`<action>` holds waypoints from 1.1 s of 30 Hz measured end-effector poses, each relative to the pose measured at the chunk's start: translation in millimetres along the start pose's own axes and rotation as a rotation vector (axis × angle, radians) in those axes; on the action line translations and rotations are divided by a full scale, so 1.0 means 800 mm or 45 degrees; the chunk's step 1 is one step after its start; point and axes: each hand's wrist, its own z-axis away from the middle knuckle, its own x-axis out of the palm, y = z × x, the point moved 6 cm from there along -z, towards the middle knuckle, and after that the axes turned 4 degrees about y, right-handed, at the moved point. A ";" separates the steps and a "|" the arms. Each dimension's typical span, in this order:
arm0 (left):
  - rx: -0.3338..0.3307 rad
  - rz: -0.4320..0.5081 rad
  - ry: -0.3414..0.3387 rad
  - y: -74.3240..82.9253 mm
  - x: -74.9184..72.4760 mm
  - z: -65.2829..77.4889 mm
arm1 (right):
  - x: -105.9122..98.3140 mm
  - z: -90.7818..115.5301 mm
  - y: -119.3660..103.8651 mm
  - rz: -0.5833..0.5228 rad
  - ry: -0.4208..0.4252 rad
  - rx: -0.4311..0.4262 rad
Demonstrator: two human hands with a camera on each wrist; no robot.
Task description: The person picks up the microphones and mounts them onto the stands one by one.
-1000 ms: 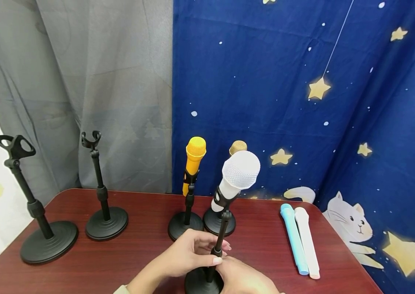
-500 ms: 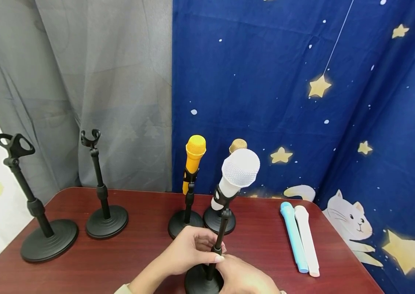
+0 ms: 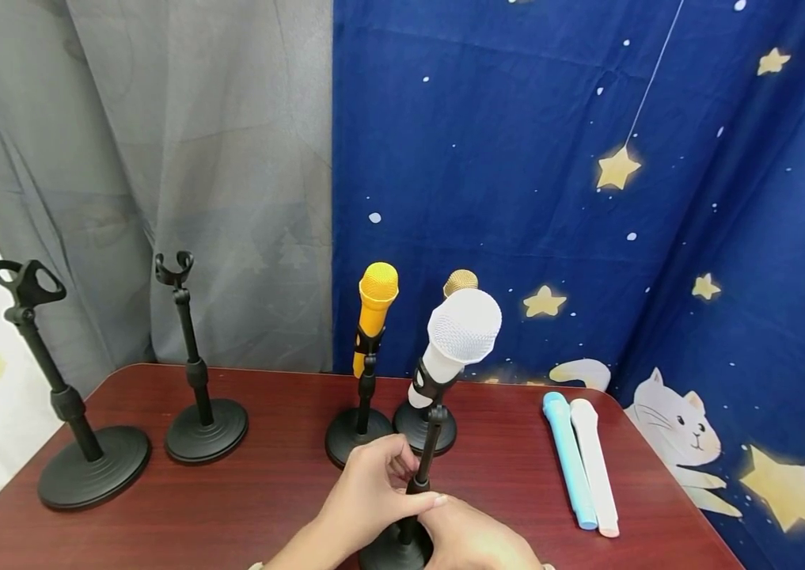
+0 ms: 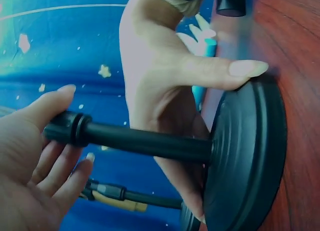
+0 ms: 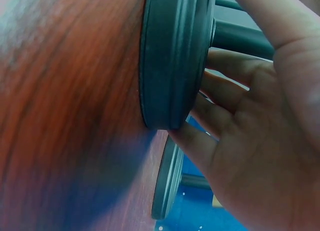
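Note:
A white microphone point(image 3: 462, 326) with a large head sits in the clip atop a black microphone stand point(image 3: 429, 450) at the front middle. My left hand point(image 3: 374, 492) holds the stand's collar point(image 4: 67, 127), thumb on one side and fingers on the other. Lower down, my right hand point(image 3: 475, 537) grips the round base point(image 4: 246, 156); in the left wrist view its thumb lies on the rim. The right wrist view has its fingers point(image 5: 220, 93) against the base's edge. In the head view, the hands hide part of the pole and base.
Behind stand a yellow microphone point(image 3: 377, 289) on its stand and a gold microphone point(image 3: 461, 281), mostly hidden. Two stands with bare clips point(image 3: 28, 283) are at the left. Blue point(image 3: 570, 459) and white point(image 3: 594, 467) microphones lie at the right of the table point(image 3: 274, 443).
My left hand has turned at the collar: its thumb has slid rightward across the pole, and its fingertips no longer show beyond it. The right hand and the stand have stayed nearly still.

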 end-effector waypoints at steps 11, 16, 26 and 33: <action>0.263 -0.438 0.347 0.024 0.001 0.012 | 0.003 0.002 0.002 -0.058 -0.015 0.013; 0.136 -0.488 0.167 0.019 0.002 0.010 | 0.001 0.013 0.021 0.041 0.020 0.553; -0.016 -0.345 -0.018 0.029 -0.012 0.002 | 0.005 0.001 0.008 0.073 0.020 0.233; -0.189 0.032 -0.159 0.038 -0.019 -0.010 | 0.004 -0.007 -0.003 -0.069 0.006 -0.079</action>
